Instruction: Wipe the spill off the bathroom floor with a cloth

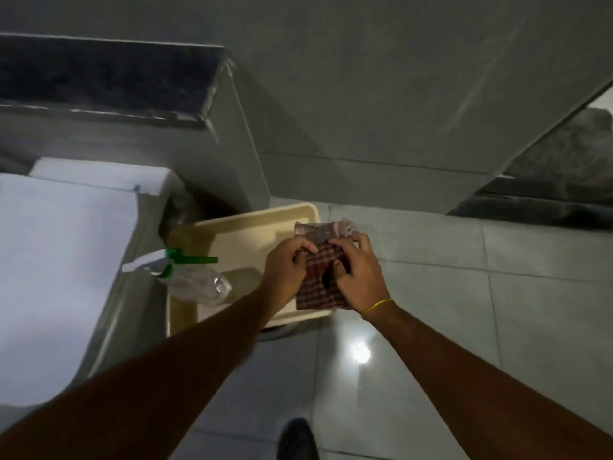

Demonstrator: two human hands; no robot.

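1. Closest thing in view is a dark shoe tip (298, 438) on the glossy tiled floor (547, 310), with a bright lamp glare (361, 353) right in front of it. Honestly I can't make out any spill from here. The glare could be hiding it, so there's a real chance of stepping in it or wiping the wrong patch.

2. Next up, both arms are stretched out over the right end of a cream tray (238, 234). The left hand (287, 265) is pinched shut on the left edge of a red checked cloth (318, 280), and the right hand (360, 280) is clamped on its right side, fingers dug into the fabric. The cloth is bunched up, held over the tray's right edge and not on the floor yet. If it goes down wadded like that, I'd guess it just smears the liquid around.

3. In the tray, just beside the left wrist, a clear spray bottle with a green trigger (185, 270) is lying on its side. An elbow bump could roll it out.

4. Left of that is the white toilet (59, 260), and past it the grey wall and a dark ledge (99, 78).
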